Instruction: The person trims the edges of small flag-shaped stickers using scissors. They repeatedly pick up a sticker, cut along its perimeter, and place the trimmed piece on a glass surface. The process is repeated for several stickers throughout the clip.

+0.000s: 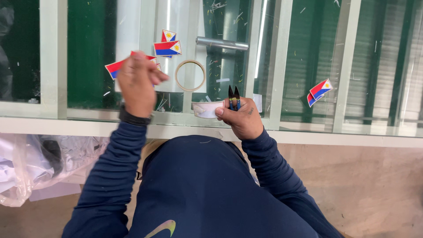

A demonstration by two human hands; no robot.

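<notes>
Glass table [308, 66] edge: left hand [136, 86] pinches flag patch [115, 67]; right hand [240, 118] grips snips [234, 99].

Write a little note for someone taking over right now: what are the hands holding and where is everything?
Left hand: raised, pinching a flag patch.
Right hand: gripping small black snips, points up, beside a white strip.
On the glass table: two flag patches ahead, a tape ring, two more patches far right.
Done: several patches lie loose.
Left: cannot tell.
</notes>
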